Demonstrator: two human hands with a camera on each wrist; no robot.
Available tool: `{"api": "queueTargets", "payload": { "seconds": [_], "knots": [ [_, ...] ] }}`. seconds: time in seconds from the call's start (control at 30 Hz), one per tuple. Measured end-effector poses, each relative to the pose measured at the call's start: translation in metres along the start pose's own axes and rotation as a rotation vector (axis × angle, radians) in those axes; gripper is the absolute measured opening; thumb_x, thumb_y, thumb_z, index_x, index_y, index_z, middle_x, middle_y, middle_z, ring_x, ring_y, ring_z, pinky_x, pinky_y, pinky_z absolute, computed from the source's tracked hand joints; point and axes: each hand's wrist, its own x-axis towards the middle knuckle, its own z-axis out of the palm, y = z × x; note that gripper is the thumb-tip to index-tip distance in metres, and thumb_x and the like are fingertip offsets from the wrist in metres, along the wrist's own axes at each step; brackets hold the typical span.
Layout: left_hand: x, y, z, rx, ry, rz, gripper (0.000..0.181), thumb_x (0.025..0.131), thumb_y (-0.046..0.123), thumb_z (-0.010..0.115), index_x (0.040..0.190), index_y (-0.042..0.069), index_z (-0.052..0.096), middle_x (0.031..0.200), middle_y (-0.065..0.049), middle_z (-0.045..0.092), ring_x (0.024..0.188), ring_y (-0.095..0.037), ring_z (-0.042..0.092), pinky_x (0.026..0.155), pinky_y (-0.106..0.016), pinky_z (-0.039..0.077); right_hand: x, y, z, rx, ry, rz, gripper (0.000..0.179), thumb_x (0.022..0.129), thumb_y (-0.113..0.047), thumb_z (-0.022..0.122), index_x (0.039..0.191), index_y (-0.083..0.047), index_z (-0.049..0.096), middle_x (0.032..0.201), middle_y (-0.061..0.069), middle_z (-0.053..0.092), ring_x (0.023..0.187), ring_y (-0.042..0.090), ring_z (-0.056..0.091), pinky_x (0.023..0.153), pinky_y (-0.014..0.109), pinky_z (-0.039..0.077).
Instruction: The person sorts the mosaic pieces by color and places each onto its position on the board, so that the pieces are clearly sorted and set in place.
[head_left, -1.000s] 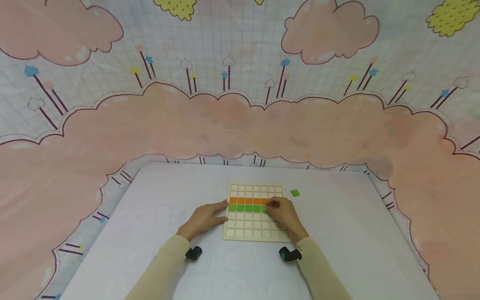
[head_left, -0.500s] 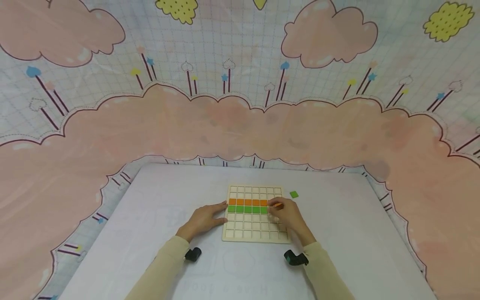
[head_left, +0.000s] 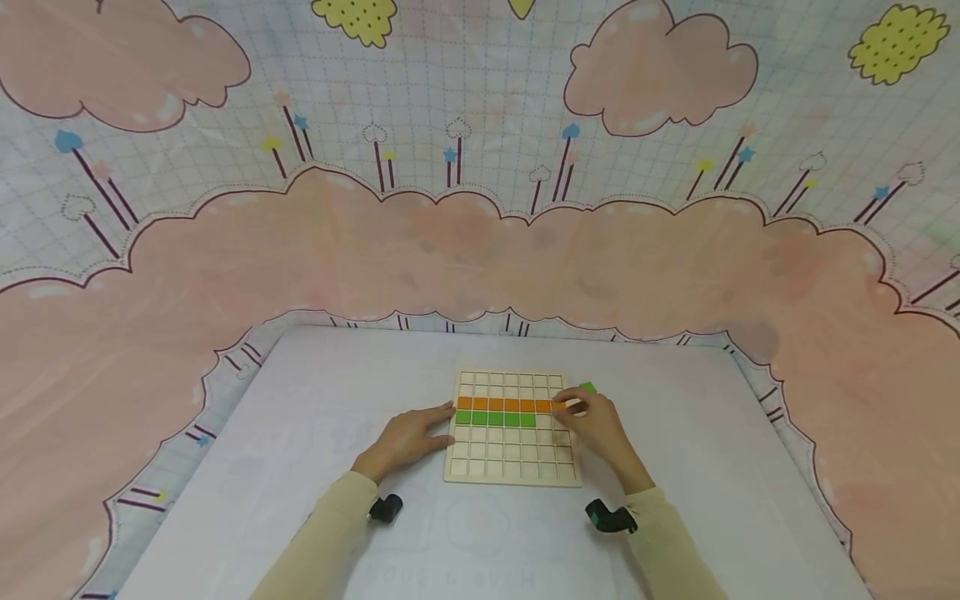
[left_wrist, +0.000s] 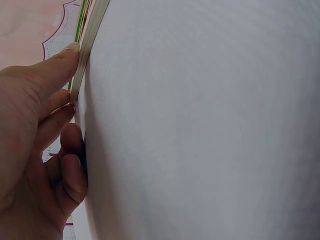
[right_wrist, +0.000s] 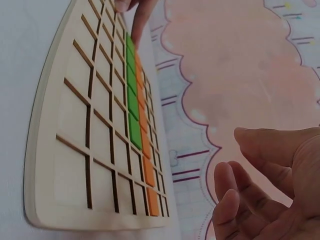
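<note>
A pale wooden grid board (head_left: 517,467) lies on the white table. One row of orange tiles (head_left: 504,405) crosses it, and a shorter row of green tiles (head_left: 496,418) sits in front of that. My left hand (head_left: 405,437) touches the board's left edge with thumb and fingertips; the left wrist view shows the thumb against the board's side (left_wrist: 92,32). Over the right edge is my right hand (head_left: 602,429), near the right end of the orange row. In the right wrist view its loosely bent fingers (right_wrist: 227,205) hold nothing. A loose green tile (head_left: 588,387) shows partly behind it.
Both wrists carry a small black camera, one at the left wrist (head_left: 386,508) and another at the right (head_left: 611,517). A patterned cloth (head_left: 480,242) with pink clouds hangs behind and beside the white table (head_left: 360,358).
My right hand has drawn back to the right off the tile rows, uncovering an orange tile at the row's right end, and now partly covers the loose green tile. The left hand has stayed put.
</note>
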Motion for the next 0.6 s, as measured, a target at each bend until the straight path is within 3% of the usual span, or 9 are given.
{"api": "queueTargets", "payload": {
  "seconds": [0.47, 0.6],
  "knots": [
    [-0.001, 0.0, -0.001, -0.005, -0.002, -0.001, 0.061, 0.09, 0.047, 0.067, 0.145, 0.026, 0.05, 0.154, 0.01, 0.043, 0.14, -0.027, 0.046, 0.116, -0.05, 0.038, 0.005, 0.018, -0.025, -0.033, 0.043, -0.023, 0.023, 0.09, -0.017, 0.071, 0.112, -0.009, 0.07, 0.126, 0.013, 0.066, 0.1, 0.03, 0.067, 0.071, 0.029, 0.056],
    [0.0, -0.001, 0.001, -0.005, -0.006, -0.009, 0.061, 0.09, 0.048, 0.066, 0.145, 0.027, 0.049, 0.154, 0.011, 0.042, 0.141, -0.027, 0.045, 0.116, -0.05, 0.037, 0.008, 0.022, -0.032, -0.045, 0.045, -0.007, 0.024, 0.092, -0.018, 0.069, 0.114, -0.009, 0.069, 0.122, 0.013, 0.068, 0.102, 0.031, 0.066, 0.069, 0.028, 0.054]
  ]
}}
